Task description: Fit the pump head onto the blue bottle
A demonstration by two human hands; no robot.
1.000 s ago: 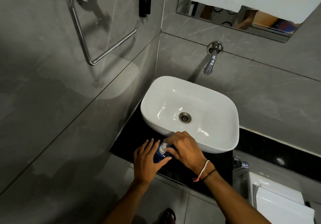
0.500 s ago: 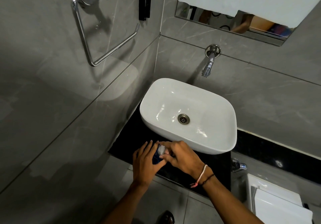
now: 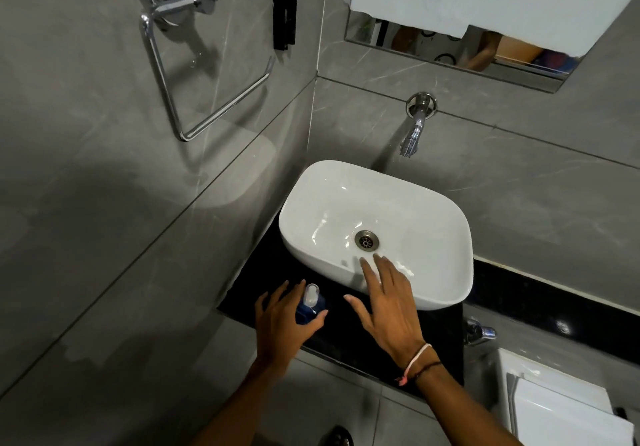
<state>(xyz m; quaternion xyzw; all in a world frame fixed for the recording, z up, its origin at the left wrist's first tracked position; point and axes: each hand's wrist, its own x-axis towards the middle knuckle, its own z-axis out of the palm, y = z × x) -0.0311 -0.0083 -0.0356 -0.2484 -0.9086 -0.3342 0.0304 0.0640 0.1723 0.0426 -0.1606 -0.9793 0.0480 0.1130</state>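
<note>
- The left hand curled loosely around the bottle, thumb on the near right side and fingers on the far left; it looked like a light steadying hold, though whether every finger pressed the wall could not be told.
- The bottle stood upright on the black counter, near its front left edge and just in front of the basin.
- The pump sat on top of the bottle, pale and narrow, apparently already on the neck; whether it was fully seated or screwed tight could not be seen.
- The right hand was spread flat and empty, apart from the bottle, its fingertips over the basin's near rim.
- Judging by its look, the bottle was small, smooth plastic: light, fairly stiff, likely to tip or spin on the glossy counter if pushed from above without support.
- The body would best be gripped low and all round by the left hand, while the right took the pump by its collar rather than its spout, which would likely be the weaker part.
- If wet, the wall could slip, so a firm wrap seemed wiser than a fingertip pinch.
- Beyond, the tap projected from the grey wall above the basin.
</note>
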